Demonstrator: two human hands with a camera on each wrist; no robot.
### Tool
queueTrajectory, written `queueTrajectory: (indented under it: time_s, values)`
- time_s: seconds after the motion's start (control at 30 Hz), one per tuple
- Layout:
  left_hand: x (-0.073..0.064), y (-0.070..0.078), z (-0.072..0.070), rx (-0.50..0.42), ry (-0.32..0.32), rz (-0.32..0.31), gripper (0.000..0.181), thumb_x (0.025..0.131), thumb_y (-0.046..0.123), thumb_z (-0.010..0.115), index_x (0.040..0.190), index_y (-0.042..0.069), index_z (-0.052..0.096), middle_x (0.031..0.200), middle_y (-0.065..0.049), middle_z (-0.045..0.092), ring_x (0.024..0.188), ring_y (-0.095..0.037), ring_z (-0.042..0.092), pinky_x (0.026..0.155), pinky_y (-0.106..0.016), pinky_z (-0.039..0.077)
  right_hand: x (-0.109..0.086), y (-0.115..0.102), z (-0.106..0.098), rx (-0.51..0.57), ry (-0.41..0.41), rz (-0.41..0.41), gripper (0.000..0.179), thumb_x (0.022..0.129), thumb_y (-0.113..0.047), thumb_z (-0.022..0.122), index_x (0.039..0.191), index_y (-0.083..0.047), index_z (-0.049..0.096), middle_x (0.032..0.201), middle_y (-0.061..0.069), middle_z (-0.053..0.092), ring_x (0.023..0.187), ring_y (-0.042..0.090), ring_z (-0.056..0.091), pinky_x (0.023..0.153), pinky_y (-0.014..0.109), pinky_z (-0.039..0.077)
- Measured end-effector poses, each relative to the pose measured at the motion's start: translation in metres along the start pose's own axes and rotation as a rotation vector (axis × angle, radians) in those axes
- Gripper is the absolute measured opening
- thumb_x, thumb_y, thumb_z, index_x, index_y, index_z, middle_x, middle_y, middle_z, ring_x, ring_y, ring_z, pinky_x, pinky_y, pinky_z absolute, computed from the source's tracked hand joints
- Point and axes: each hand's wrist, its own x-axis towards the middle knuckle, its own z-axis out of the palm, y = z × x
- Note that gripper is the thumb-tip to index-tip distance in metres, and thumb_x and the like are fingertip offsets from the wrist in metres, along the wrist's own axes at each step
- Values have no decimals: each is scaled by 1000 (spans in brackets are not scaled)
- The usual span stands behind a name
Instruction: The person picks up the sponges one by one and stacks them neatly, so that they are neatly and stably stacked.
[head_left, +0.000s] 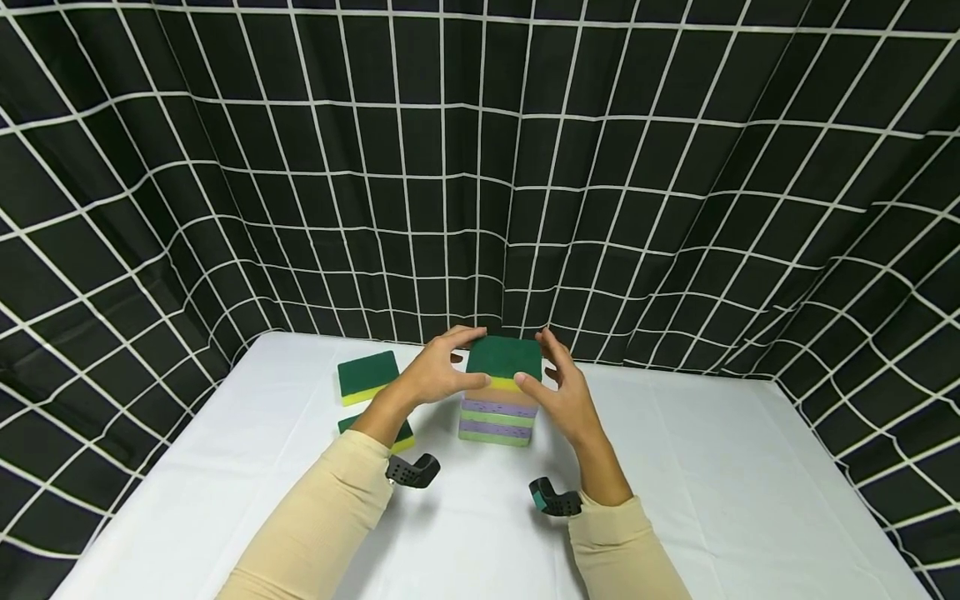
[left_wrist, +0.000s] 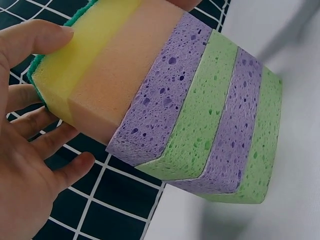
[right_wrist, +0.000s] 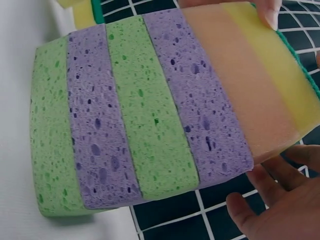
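A stack of sponges stands on the white table, with a yellow scouring sponge [head_left: 504, 357], green pad up, on top. Below it come a peach sponge [left_wrist: 120, 70] and alternating purple sponges [left_wrist: 162, 90] and green sponges [right_wrist: 145, 110], edges roughly lined up. My left hand [head_left: 435, 368] holds the top sponge from the left, thumb on its yellow front and index finger at the far corner. From the right, my right hand [head_left: 566, 402] holds the same sponge, thumb at the front edge and fingers along the side. Other fingers spread beside the upper layers.
Two more green-and-yellow sponges lie left of the stack: a farther sponge [head_left: 367, 375] and a nearer sponge [head_left: 403, 435], partly hidden by my left forearm. A black curtain [head_left: 480, 200] with white grid lines rises behind the white table [head_left: 675, 467].
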Motion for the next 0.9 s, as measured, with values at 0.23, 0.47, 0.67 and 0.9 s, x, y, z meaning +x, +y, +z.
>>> queueTrajectory:
  time_s: [0.23,0.47,0.67,0.9]
  values:
    - [-1,0,1,-1,2,-12,74,80,20,75,145,7,42,139,-7,45,120,-25,46,97,-42,43,0,3,3,-7,0,28,74,89,-10,67,149,5,26,143,26,38,129,40,37,102,59,30]
    - [-3,1,0,8,22,-8,77,80,23,75,147,7,40,141,-9,44,122,-25,46,97,-43,42,0,6,2,-9,5,34,73,88,-10,67,148,5,28,142,26,39,128,40,39,101,60,32]
    - [-7,4,-6,-22,54,16,78,79,22,76,147,8,40,141,-10,44,125,-29,46,99,-47,39,0,5,1,0,7,34,74,88,-11,68,148,5,28,144,28,36,128,40,38,101,60,31]
    - [-14,14,-16,-27,116,112,76,79,17,77,145,5,42,139,-8,47,124,-27,46,100,-52,38,-2,3,0,5,3,44,75,88,-11,68,149,4,28,147,24,34,129,38,37,102,57,31]
